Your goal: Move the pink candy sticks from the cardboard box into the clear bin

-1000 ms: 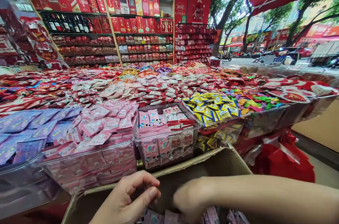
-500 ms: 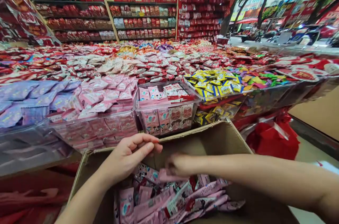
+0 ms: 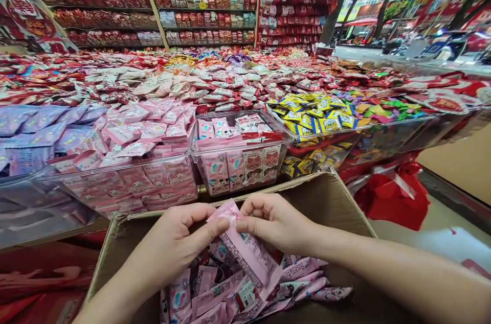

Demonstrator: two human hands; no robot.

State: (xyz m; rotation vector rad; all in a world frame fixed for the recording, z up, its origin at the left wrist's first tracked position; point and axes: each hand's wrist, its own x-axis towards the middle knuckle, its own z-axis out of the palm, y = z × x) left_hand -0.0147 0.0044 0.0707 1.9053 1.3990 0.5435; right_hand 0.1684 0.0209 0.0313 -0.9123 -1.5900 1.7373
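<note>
A pink candy packet (image 3: 249,252) hangs tilted between both hands above an open cardboard box (image 3: 299,190). My left hand (image 3: 184,234) pinches its upper left edge with thumb and fingers. On the packet's upper right side, my right hand (image 3: 274,222) closes thumb and curled fingers. Beneath them, pink and dark red packets (image 3: 215,293) lie in a loose pile inside the box. Just beyond the box stands a clear bin (image 3: 240,160) with upright pink packets and white-and-red ones.
Left of that bin are bins of pink packets (image 3: 141,135) and lilac packets (image 3: 38,130). Yellow packets (image 3: 318,117) fill a bin to the right. A red bag (image 3: 395,199) hangs right of the box. Stocked shelves (image 3: 207,20) stand behind.
My right hand has come up from the pile with a pink packet. My left hand has closed on its edge, and the view has tipped slightly downward.
</note>
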